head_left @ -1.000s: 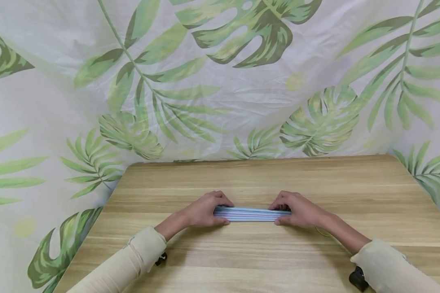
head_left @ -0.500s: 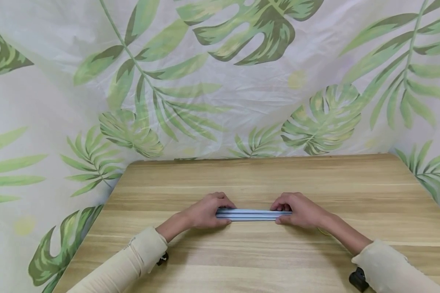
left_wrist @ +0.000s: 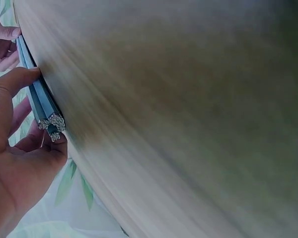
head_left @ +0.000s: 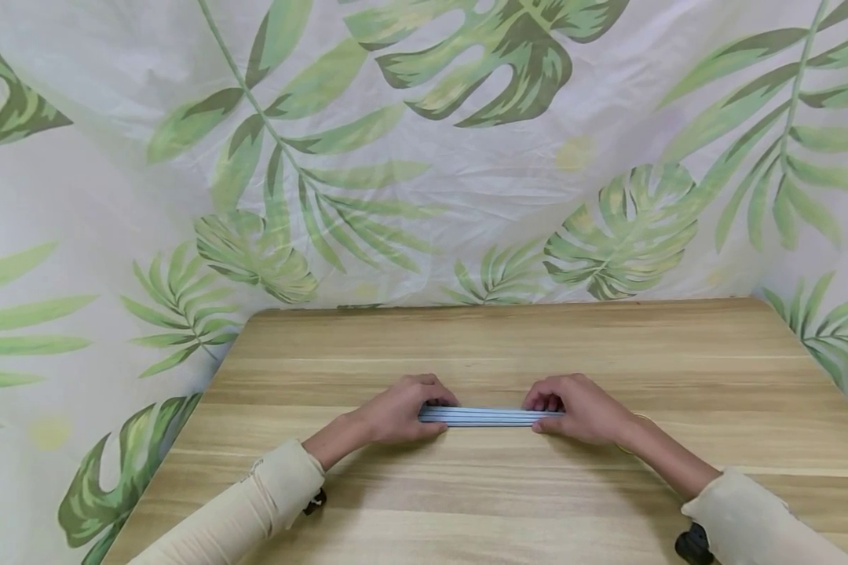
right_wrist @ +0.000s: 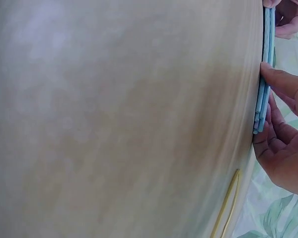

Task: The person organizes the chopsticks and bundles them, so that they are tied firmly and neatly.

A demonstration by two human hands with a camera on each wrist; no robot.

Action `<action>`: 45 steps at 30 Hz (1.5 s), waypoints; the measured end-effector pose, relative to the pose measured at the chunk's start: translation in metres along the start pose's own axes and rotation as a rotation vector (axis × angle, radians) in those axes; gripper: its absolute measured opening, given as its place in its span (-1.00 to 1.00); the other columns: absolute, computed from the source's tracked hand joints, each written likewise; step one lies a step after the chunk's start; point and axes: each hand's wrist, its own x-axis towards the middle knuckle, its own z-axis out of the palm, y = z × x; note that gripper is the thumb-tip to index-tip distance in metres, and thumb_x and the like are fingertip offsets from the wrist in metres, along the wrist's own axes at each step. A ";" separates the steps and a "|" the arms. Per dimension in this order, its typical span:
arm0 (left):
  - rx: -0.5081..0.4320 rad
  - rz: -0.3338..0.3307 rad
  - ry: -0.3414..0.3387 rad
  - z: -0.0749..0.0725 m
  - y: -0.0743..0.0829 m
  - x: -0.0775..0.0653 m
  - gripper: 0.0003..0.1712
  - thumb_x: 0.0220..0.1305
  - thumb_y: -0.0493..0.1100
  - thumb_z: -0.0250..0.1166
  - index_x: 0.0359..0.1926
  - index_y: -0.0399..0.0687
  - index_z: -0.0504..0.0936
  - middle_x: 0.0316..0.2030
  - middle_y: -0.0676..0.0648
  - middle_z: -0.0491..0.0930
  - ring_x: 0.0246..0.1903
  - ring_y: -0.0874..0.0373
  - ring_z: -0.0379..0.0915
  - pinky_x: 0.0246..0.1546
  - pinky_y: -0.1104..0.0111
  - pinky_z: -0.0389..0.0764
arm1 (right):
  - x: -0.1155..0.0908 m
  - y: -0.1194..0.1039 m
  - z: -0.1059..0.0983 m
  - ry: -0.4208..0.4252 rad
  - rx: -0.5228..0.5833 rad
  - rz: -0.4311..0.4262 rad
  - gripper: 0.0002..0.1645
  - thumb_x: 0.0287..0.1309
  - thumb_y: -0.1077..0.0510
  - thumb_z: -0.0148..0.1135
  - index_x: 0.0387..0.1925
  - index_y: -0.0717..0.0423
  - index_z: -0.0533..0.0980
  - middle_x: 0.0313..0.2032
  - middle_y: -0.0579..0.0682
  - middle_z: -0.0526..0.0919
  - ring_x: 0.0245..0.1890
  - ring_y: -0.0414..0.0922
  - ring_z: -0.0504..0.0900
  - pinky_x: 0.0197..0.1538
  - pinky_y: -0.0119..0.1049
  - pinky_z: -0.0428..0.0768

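A bundle of slim, pencil-like light blue sticks (head_left: 491, 417) lies crosswise near the middle of the wooden table (head_left: 466, 502). My left hand (head_left: 399, 410) holds the bundle's left end, thumb on the near side and fingers on the far side. At the other end my right hand (head_left: 586, 410) grips it the same way. The left wrist view shows the stick ends (left_wrist: 53, 125) bunched together, with a pale speckled look. From the right wrist, the sticks' other ends (right_wrist: 259, 124) sit slightly uneven beside the curled fingers.
A thin yellow rubber band (right_wrist: 227, 201) lies on the table by my right wrist, partly hidden under it in the head view. Behind the table's far edge hangs a leaf-patterned cloth (head_left: 396, 196). Dark wrist cameras sit under both sleeves.
The sticks have turned and settled between my hands: the pinkish lines seen earlier are gone and the bundle looks more even. Both hands keep their hold and shift slightly right in the head view.
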 end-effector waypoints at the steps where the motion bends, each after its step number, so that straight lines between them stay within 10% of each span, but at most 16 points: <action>1: 0.000 0.004 0.002 0.000 0.001 0.000 -0.62 0.37 -0.13 0.49 0.18 -0.03 0.76 0.02 -0.01 0.74 -0.09 0.22 0.61 -0.06 0.42 0.63 | 0.000 0.000 0.000 -0.002 -0.001 0.000 -0.80 0.21 0.15 0.58 -0.14 -0.02 0.73 -0.32 -0.27 0.71 -0.29 -0.39 0.60 -0.17 -0.40 0.62; 45: 0.031 -0.012 -0.005 0.003 0.010 0.005 -0.61 0.38 -0.25 0.43 0.20 -0.07 0.72 -0.06 0.00 0.74 -0.19 0.25 0.57 -0.13 0.44 0.58 | -0.004 -0.014 0.006 0.017 -0.145 0.012 -0.87 0.22 0.17 0.56 -0.24 -0.04 0.72 -0.36 -0.28 0.64 -0.35 -0.35 0.50 -0.24 -0.42 0.47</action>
